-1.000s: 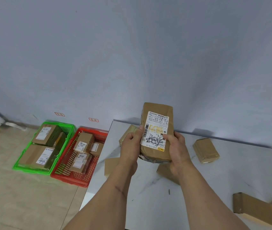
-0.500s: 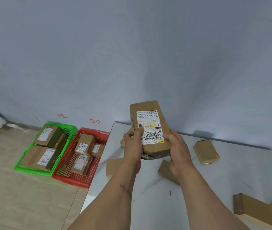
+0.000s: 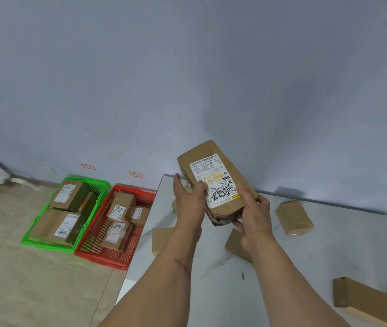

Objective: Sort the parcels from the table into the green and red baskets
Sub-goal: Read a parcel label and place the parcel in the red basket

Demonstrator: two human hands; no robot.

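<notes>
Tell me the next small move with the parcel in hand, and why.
Probably carry the held parcel left toward the green basket: both hands, left hand and right hand, grip it above the table, and it looks as large as that basket's parcels. The label is unreadable.

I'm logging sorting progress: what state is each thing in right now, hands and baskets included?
Held parcel: lifted above the table, tilted, label facing the camera.
Left hand: grips the parcel's left side.
Right hand: grips its lower right end.
Green basket: on the floor, holding parcels.
Red basket: beside it, holding smaller parcels.
Table: several parcels lying unsorted.
</notes>
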